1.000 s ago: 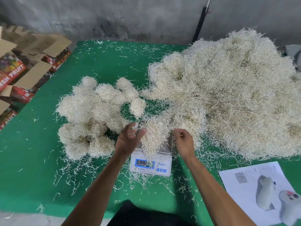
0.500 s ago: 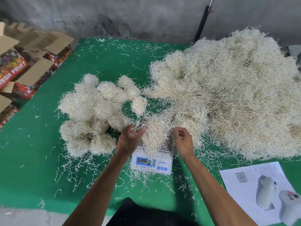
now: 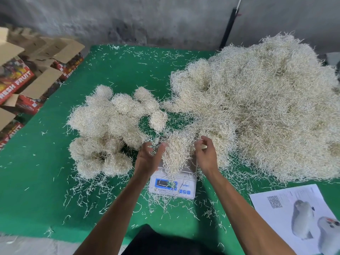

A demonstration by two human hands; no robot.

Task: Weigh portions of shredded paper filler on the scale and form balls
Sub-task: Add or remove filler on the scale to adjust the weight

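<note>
Shredded paper portion heaped on the scale, both hands flanking, each grip loosely open.

Single head view — looks forward-down, close over green table.

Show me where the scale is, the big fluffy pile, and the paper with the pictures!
scale (image 3: 184,188): head view, on its white front panel.
big pile (image 3: 266,111): head view, middle of the heap.
printed sheet (image 3: 290,203): head view, its white upper part.
</note>
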